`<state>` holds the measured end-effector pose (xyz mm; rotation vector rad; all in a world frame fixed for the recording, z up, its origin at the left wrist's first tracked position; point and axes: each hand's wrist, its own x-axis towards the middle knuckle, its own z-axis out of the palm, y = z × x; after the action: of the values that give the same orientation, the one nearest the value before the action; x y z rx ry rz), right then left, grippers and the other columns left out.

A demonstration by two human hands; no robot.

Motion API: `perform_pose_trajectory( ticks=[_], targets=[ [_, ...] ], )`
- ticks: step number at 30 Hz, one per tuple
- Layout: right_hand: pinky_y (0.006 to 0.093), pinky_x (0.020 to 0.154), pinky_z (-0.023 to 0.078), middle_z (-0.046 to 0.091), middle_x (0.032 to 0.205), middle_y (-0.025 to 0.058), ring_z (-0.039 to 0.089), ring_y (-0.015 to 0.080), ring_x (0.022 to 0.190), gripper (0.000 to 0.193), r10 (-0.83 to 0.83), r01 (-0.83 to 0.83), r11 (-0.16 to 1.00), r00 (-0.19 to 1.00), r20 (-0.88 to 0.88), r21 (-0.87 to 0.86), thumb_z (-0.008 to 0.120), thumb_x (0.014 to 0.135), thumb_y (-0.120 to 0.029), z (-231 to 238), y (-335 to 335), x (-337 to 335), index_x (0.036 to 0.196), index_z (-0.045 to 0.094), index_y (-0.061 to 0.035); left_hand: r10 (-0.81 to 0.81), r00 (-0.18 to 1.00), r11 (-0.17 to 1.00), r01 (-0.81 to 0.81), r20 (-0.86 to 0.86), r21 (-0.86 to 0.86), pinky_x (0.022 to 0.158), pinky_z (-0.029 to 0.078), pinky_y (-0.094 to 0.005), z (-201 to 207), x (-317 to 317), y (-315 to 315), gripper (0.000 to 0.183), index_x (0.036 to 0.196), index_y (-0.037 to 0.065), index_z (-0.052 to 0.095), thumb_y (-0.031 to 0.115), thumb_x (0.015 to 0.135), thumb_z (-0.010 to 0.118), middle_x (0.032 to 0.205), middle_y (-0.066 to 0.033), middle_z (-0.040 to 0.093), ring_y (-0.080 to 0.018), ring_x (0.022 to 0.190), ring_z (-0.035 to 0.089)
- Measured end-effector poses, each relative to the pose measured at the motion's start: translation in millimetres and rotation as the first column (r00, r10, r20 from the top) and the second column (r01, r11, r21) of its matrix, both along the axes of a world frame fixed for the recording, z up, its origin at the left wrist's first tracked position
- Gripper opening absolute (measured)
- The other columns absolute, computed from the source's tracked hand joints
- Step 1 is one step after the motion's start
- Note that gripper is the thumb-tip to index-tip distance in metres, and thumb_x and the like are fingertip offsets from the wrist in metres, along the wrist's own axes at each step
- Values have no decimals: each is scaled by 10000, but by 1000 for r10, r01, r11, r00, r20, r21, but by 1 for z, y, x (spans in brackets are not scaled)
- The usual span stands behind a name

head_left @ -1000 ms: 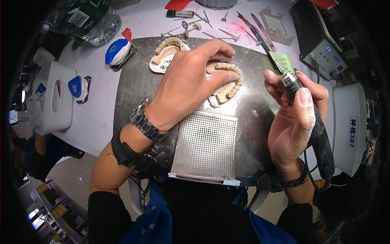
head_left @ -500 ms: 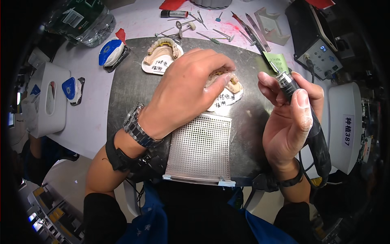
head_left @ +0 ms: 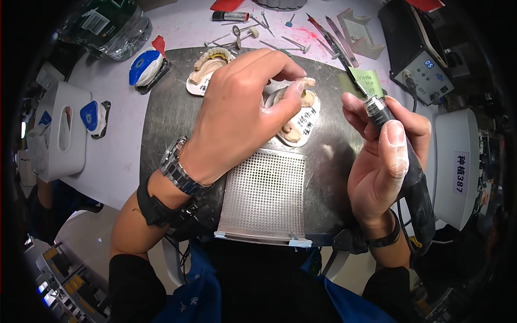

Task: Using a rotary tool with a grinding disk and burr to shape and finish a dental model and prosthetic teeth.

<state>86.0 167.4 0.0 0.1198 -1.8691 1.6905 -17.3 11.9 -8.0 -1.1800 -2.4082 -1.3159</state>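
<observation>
My left hand (head_left: 237, 102) reaches over the dark bench plate, thumb and fingers pinched on a tooth-coloured dental bridge (head_left: 308, 82), whose end shows past the fingertips. Under these fingers lies a plaster dental model (head_left: 293, 134) with handwriting on its white base; the hand partly covers it. A second dental model (head_left: 202, 72), bearing a row of teeth, sits just beyond my left hand. In my right hand (head_left: 385, 161) is a black rotary handpiece (head_left: 381, 112), its thin metal tip pointing up and away, apart from the models.
A perforated metal plate (head_left: 264, 194) lies at the near edge. Several burs and polishing tips (head_left: 253, 33) are strewn at the back. The handpiece control unit (head_left: 423, 70) stands back right, a white bin (head_left: 458, 167) right, a green-labelled bottle (head_left: 110, 27) back left, blue-and-white moulds (head_left: 145, 67) left.
My left hand has drawn slightly left, lifting the dental bridge off the nearer model. That model now sits turned, with more of its base showing. My right hand holds nearly still.
</observation>
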Motion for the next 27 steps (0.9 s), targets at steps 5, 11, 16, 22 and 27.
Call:
perform_pose_trajectory(
  ticks=[5, 11, 16, 22, 27],
  targets=[
    [412, 840, 504, 563, 919, 210, 618, 325, 910, 307, -11, 21, 972, 999, -44, 233, 488, 852, -185, -1, 4, 5, 1051, 425, 39, -212, 929, 933, 99, 304, 346, 749, 499, -259, 7, 17, -5, 142, 911, -22, 581, 2, 777, 624, 941, -115, 611, -152, 846, 612],
    [459, 851, 497, 512, 878, 160, 613, 294, 889, 293, 4, 22, 981, 991, -132, 195, 557, 836, -186, 4, -9, 6, 1016, 431, 8, -445, 730, 814, 88, 519, 574, 811, 525, -282, 10, 30, -7, 190, 932, -55, 511, -93, 770, 602, 968, -174, 589, -188, 905, 618],
    [454, 828, 511, 503, 822, 163, 605, 382, 900, 296, 40, 2, 983, 974, -221, 185, 556, 845, -192, -1, -14, 5, 1022, 421, 5, -475, 683, 797, 66, 555, 601, 832, 515, -278, 16, 33, -8, 340, 1078, -88, 498, -104, 758, 610, 994, -186, 590, -193, 931, 612],
    [436, 793, 526, 489, 775, 163, 628, 356, 812, 287, 113, -29, 953, 958, -265, 303, 560, 847, -172, 6, -8, 7, 1019, 425, 14, -538, 642, 761, 92, 546, 642, 839, 505, -282, 14, 35, -10, 389, 1112, -90, 525, -75, 742, 644, 1043, -173, 589, -195, 938, 606],
    [431, 788, 525, 480, 744, 155, 629, 331, 794, 277, 165, -72, 930, 958, -233, 360, 567, 844, -141, 10, -8, 9, 1016, 428, 25, -535, 710, 770, 187, 458, 610, 852, 481, -296, 15, 33, -13, 365, 1079, -64, 568, -38, 729, 670, 1088, -175, 562, -199, 982, 575]
  ],
)
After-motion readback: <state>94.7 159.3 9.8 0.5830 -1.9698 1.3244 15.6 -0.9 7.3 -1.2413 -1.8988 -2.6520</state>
